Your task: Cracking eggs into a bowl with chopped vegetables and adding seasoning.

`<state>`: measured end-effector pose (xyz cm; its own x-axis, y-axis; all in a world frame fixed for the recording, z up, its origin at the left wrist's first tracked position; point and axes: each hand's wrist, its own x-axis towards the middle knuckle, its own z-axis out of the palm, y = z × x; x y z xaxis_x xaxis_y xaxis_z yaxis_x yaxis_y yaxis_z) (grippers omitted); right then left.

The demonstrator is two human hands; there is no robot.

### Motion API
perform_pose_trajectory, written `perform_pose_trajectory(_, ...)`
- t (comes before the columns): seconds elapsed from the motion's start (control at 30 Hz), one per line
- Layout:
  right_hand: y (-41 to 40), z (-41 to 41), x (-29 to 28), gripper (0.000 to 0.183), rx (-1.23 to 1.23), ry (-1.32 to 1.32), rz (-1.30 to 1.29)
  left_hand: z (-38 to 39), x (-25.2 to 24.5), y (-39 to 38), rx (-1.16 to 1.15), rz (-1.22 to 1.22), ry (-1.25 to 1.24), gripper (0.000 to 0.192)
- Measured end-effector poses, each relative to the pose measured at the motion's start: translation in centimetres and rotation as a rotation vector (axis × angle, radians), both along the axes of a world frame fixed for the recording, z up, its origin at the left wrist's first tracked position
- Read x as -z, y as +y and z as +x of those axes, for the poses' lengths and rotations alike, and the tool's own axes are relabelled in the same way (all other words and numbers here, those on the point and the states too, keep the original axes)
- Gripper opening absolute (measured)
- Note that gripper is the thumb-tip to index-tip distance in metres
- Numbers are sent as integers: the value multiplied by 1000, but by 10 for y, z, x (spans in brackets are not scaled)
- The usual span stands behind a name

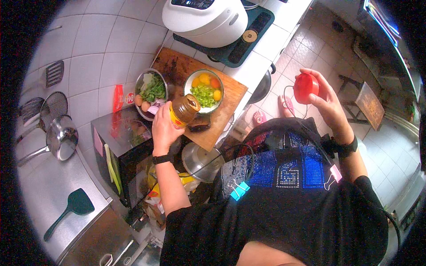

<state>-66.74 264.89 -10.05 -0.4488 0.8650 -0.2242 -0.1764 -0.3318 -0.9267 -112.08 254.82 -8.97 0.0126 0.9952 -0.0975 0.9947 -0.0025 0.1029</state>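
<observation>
My left hand (166, 130) grips a glass jar (183, 111) with a yellow label and brown contents; its uncovered mouth tilts towards a white bowl (187, 87). Egg yolks (204, 79) and chopped green vegetable (203, 95) lie in that bowl, on a wooden cutting board (229, 94). Away to the right, my right hand (324, 94) holds a round red lid (305, 88) by its edge, above the floor. Beside the board, a metal bowl (165, 78) holds leafy greens (153, 87), whole eggs (145, 106) and pieces of onion (154, 109).
A white rice cooker (213, 26) stands on a dark hob beyond the board. A black appliance (133, 133) is at the left, with a metal lid (203, 162) near it. A green spatula (80, 201) lies on the steel counter (43, 186). Cables hang across my front.
</observation>
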Motion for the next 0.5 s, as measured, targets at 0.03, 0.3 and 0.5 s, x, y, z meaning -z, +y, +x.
perform_pose_trajectory(0.03, -1, 0, 1, 67, 0, 0, 0, 0, 0, 0, -2, -3, 1, 82)
perform_pose_trajectory(0.3, -6, -2, 3, 66, -5, 11, 4, -1, -4, 1, -19, -24, 0, 83)
perform_pose_trajectory(0.5, -11, -2, 6, 68, 3, 5, 2, -2, -4, 0, -11, 12, -6, 82)
